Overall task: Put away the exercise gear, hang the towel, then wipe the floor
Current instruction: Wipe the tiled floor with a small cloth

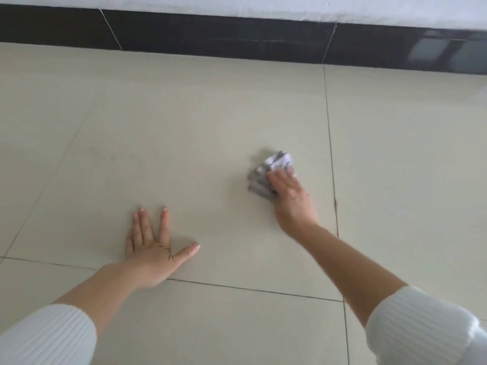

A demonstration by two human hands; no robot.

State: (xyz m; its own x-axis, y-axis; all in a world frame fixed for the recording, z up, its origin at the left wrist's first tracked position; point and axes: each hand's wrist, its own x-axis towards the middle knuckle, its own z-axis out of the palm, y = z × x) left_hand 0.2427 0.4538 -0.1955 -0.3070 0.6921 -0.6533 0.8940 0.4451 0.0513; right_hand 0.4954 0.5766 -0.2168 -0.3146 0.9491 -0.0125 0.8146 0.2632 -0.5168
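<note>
A crumpled grey and white cloth (pixel 268 172) lies on the beige tiled floor (pixel 184 133), right of the middle. My right hand (pixel 291 198) lies on top of the cloth with its fingers fairly straight, pressing it against the tile. My left hand (pixel 151 248) rests flat on the floor at the lower left, fingers spread, holding nothing. Both forearms are bare below white ribbed sleeves. No exercise gear or towel is in sight.
A dark skirting strip (pixel 237 40) runs along the foot of a white wall (pixel 290 7) at the far side. Thin grout lines cross the floor, one just right of my right hand.
</note>
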